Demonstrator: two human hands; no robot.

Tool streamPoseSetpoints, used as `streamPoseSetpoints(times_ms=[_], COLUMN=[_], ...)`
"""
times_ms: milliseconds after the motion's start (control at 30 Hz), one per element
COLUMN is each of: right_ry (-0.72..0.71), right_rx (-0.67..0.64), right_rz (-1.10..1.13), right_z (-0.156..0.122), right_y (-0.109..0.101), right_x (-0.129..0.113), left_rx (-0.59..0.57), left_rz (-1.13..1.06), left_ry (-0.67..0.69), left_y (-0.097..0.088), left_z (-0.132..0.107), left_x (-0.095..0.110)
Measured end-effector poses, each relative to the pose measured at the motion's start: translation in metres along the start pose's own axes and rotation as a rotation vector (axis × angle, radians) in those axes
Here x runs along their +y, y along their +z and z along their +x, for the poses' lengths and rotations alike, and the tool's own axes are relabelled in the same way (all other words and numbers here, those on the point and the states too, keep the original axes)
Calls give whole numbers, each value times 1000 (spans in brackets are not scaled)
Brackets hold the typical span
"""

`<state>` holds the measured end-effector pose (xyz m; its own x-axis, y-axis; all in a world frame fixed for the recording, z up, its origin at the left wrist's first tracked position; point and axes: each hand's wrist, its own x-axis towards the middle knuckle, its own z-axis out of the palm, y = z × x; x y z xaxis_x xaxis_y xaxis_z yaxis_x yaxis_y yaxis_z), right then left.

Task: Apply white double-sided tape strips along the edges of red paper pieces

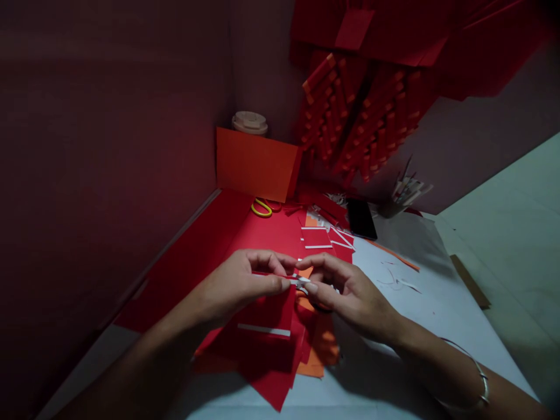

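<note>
Head view has us holding a red paper piece (271, 309) above the middle of the white table (446, 315), our left hand (238, 283) pinching its upper edge and our right hand (350, 294) pinching a white strip (300, 280) at the near corner. We judge the paper light, thin and easily creased, the strip perhaps sticky, so both are best taken by their edges. Loose red sheets (273, 382) and orange paper (326, 344) crowd beneath and could snag; beyond lie small red pieces (315, 237), yellow-handled scissors (262, 215) and a phone (361, 219).
</note>
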<state>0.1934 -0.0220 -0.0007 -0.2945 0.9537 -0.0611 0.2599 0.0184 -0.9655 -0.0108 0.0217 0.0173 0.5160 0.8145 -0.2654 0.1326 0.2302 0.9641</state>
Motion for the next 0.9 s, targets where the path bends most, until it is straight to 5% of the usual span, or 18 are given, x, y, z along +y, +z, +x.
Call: streamPoseSetpoints(times_ms=[267, 467, 700, 900], right_ry=[-21, -169, -20, -19], right_rx=[-29, 339, -143, -148], right_rz=[-51, -424, -960, -1097], right_z=[0, 4, -3, -1], right_y=[-2, -16, -19, -6], right_x=[0, -4, 16, 30], left_rx=[-74, 100, 307, 305], left_rz=[-54, -106, -162, -312], left_ry=[9, 11, 68, 53], left_y=[0, -5, -9, -8], left_z=[-3, -1, 1, 0], left_x=[-2, 2, 6, 5])
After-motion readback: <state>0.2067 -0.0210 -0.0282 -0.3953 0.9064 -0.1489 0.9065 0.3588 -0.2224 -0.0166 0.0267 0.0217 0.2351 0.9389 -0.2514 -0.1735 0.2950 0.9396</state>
